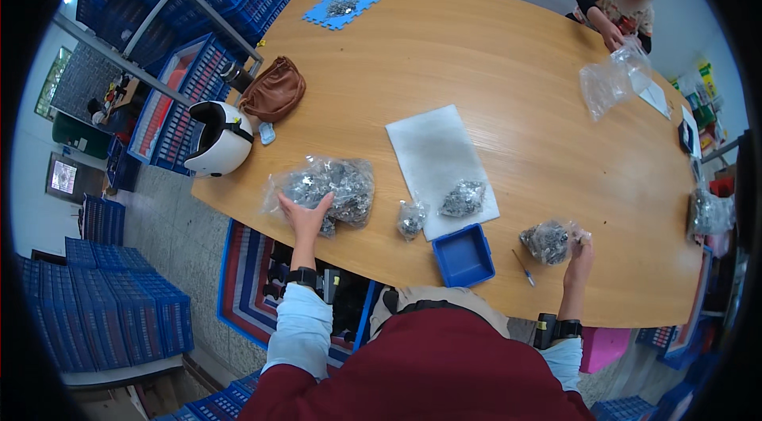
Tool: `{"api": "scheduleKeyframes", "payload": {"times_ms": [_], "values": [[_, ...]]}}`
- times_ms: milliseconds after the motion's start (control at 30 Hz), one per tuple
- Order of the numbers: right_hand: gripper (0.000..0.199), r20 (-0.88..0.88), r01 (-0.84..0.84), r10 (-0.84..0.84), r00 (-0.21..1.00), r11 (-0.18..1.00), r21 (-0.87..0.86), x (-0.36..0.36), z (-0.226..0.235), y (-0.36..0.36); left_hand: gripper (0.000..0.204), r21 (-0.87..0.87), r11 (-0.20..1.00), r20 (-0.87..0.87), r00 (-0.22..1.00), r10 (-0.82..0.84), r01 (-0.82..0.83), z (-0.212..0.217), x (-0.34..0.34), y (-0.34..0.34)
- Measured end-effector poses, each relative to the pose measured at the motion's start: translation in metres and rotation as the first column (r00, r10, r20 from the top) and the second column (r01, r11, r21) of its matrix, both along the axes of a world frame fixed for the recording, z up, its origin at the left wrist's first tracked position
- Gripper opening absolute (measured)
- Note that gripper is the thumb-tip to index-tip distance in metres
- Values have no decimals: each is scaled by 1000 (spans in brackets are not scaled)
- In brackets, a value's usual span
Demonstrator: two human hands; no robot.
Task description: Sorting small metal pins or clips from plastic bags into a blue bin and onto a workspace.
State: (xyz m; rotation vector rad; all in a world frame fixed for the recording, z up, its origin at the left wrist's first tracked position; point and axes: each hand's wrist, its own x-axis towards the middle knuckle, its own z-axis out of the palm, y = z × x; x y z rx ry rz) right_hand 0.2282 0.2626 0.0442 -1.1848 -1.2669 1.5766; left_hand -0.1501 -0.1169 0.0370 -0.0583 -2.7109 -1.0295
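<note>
My left hand (305, 216) lies against the near side of a large clear plastic bag (346, 184) full of small grey metal parts. Its thumb and fingers are spread apart on the plastic. At the right, my right hand (583, 245) pinches the gathered edge of a smaller clear bag of metal parts (546, 242), which rests on the table. Between my hands, a pile of grey parts in clear plastic (463, 199) lies on a white foam sheet (432, 139). A small bag of parts (411, 219) sits at that sheet's left edge.
A blue tray (463, 256) and a pen (523, 268) lie near the table's (516, 88) front edge. A white helmet (230, 153) and brown bag (274, 89) stand left. A blue foam mat (321, 8) is at the back. Across the table, a person (623, 0) handles clear plastic bags (607, 84).
</note>
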Motion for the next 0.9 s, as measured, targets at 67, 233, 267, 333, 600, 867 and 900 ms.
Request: {"api": "scheduleKeyframes", "payload": {"times_ms": [67, 233, 267, 333, 600, 867, 900], "values": [[23, -210, -57, 34, 977, 993, -103, 0, -6, 3, 116, 69, 995, 73, 994, -82, 77, -16, -16, -10], [19, -273, -63, 33, 961, 993, -99, -18, -1, -3, 113, 373, 913, 137, 963, -232, 167, 0, -37, 14], [19, -236, -95, 76, 969, 993, -69, -27, 7, -9, 105, 321, 933, 210, 949, -237, 162, -5, -47, 12], [20, -140, -167, 158, 977, 985, -48, -52, 38, -26, 65, 284, 944, 194, 955, -226, 166, -19, -58, 7], [20, -199, -370, 359, 912, 929, -19, -153, 105, -78, 17, -46, 933, -62, 931, -359, 357, -3, -50, 17], [13, -172, -746, 734, 657, 666, -5, -276, 85, -138, 18, 248, 902, -7, 932, -363, 353, -8, -37, 20], [13, -170, -743, 732, 660, 670, -1, -286, 81, -145, 18, 251, 899, -10, 930, -367, 358, -7, -35, 21]]}}
